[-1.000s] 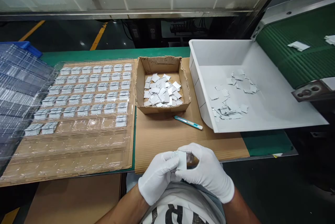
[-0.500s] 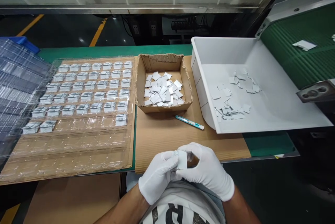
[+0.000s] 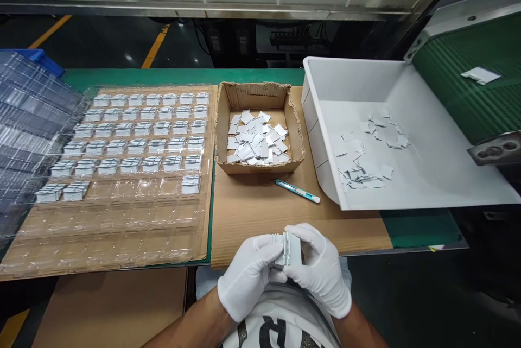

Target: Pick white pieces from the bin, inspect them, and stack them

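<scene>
Both my hands wear white gloves and meet just in front of my body, below the table's front edge. My left hand point(image 3: 252, 272) is closed around a small stack of thin white plastic pieces point(image 3: 278, 245), whose ridged edges show above its thumb. Pinched in my right hand point(image 3: 319, 269) are more flat white pieces point(image 3: 293, 250), held upright against the left hand's stack. How many pieces each hand holds I cannot tell. Beyond the hands stands a cardboard box point(image 3: 260, 168) with loose white pieces point(image 3: 258, 139) in it.
To the left, a clear plastic tray point(image 3: 134, 217) holds rows of stacked white pieces. Piled trays point(image 3: 32, 120) lean at far left. A utility knife point(image 3: 298, 191) lies before the box. On the right, a white bin point(image 3: 366, 82) holds scattered pieces beside a green conveyor belt point(image 3: 468, 76).
My right hand has turned and drawn in against my left. The pieces in it now stand more on edge, with their ridged sides showing. The view has shifted slightly.
</scene>
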